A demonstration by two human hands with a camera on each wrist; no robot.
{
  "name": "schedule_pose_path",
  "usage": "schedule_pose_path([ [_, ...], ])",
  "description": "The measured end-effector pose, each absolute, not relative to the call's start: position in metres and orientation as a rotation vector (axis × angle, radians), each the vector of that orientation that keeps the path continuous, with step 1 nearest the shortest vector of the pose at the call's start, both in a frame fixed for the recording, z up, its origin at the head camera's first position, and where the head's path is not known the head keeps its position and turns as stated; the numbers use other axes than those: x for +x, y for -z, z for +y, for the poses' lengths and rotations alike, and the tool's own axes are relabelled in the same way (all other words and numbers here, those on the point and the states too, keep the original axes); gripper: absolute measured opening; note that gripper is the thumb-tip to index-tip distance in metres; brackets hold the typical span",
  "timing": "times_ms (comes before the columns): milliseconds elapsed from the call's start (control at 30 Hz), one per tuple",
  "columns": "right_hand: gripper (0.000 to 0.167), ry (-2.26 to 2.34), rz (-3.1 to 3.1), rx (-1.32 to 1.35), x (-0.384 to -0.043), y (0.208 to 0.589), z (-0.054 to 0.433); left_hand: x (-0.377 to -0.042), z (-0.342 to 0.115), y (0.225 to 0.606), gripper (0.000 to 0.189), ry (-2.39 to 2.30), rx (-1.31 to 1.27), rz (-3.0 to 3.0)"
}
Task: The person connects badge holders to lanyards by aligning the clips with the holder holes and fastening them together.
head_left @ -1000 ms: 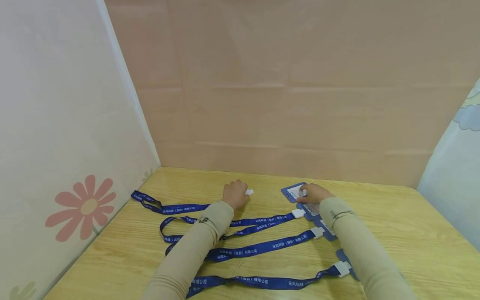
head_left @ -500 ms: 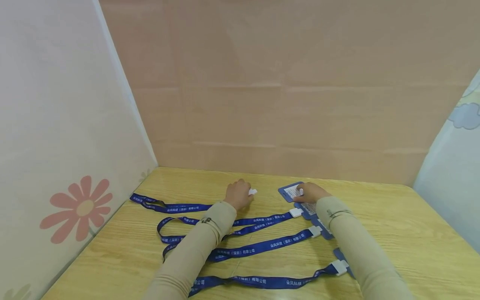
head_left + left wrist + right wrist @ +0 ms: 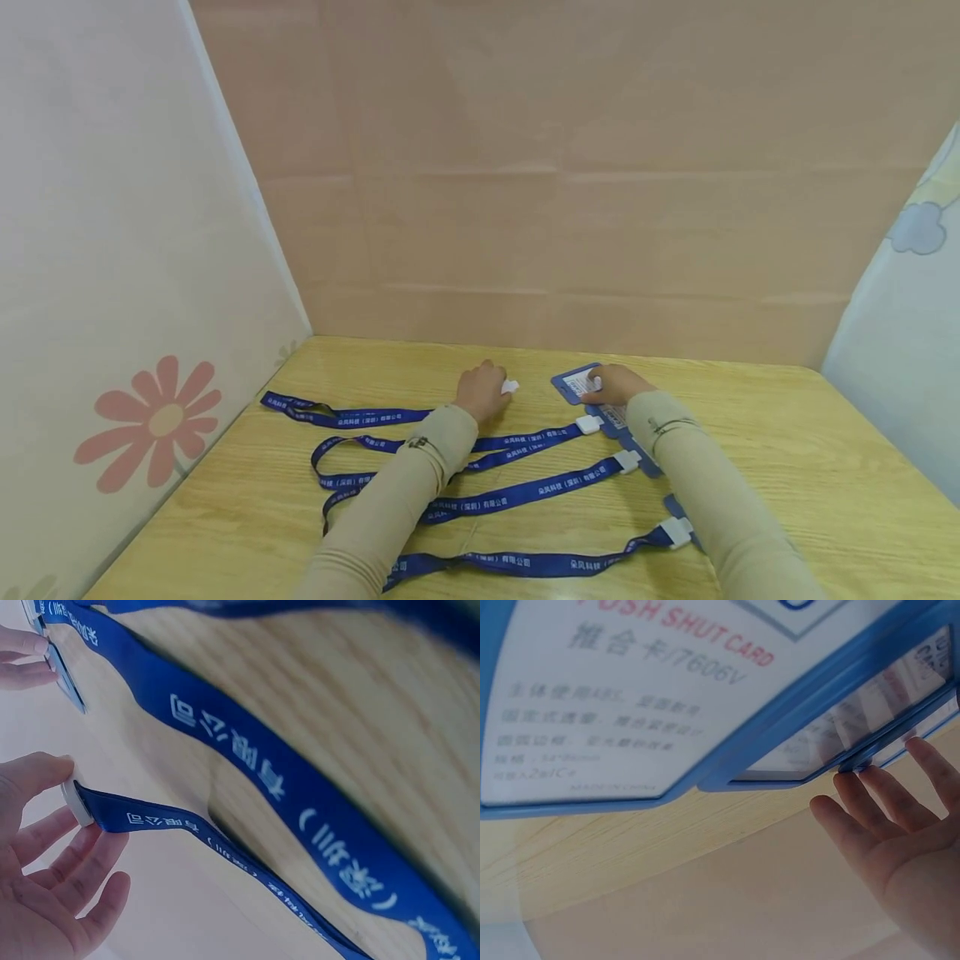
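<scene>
My left hand [image 3: 480, 393] pinches the white clip [image 3: 76, 802] at the end of a blue lanyard [image 3: 150, 815], a little above the table. The strap runs back to the left from the clip. At the far right of the row, my right hand [image 3: 621, 385] grips the edge of a blue-framed badge holder [image 3: 572, 385] between thumb and fingers. A gap separates that holder from the left hand's clip. In the right wrist view, the right hand's fingers [image 3: 849, 825] reach the holder's edge, and the thumb is out of sight.
Three more lanyards lie across the wooden table [image 3: 787, 467], with white clips [image 3: 589, 425] at their right ends beside blue badge holders [image 3: 648, 458]. The right forearm partly covers these holders. A tan wall [image 3: 465, 208] stands behind, and a flowered white sheet [image 3: 135, 250] hangs at left.
My left hand has shifted slightly right with the clip, closer to the badge holder. The right hand keeps its grip on the holder. The head view has turned slightly.
</scene>
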State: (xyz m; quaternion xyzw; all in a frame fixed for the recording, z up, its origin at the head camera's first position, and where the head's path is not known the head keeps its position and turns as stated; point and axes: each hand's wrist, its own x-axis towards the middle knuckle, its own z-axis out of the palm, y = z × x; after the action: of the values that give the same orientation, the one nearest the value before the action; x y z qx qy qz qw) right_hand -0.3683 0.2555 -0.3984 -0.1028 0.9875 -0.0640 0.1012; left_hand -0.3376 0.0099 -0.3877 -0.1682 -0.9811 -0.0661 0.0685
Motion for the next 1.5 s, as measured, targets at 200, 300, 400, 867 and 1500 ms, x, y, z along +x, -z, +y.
schedule_pose_path([
  [200, 0.054, 0.174, 2.914, -0.319, -0.367, 0.398, 0.253, -0.338, 0.014, 0.391, 0.028, 0.195, -0.516, -2.977],
  [300, 0.053, 0.171, 2.915, -0.332, -0.366, 0.397, 0.252, -0.338, 0.016, 0.392, 0.028, 0.192, -0.528, -2.98],
  [400, 0.051, 0.177, 2.916, -0.343, -0.366, 0.396, 0.251, -0.337, 0.017, 0.392, 0.027, 0.177, -0.539, -2.977],
  [867, 0.049, 0.189, 2.913, -0.361, -0.362, 0.394, 0.248, -0.339, 0.022, 0.399, 0.025, 0.166, -0.56, -2.96],
  [1500, 0.049, 0.189, 2.93, -0.322, -0.362, 0.397, 0.239, -0.337, 0.036, 0.406, 0.029, 0.05, -0.571, -2.947],
])
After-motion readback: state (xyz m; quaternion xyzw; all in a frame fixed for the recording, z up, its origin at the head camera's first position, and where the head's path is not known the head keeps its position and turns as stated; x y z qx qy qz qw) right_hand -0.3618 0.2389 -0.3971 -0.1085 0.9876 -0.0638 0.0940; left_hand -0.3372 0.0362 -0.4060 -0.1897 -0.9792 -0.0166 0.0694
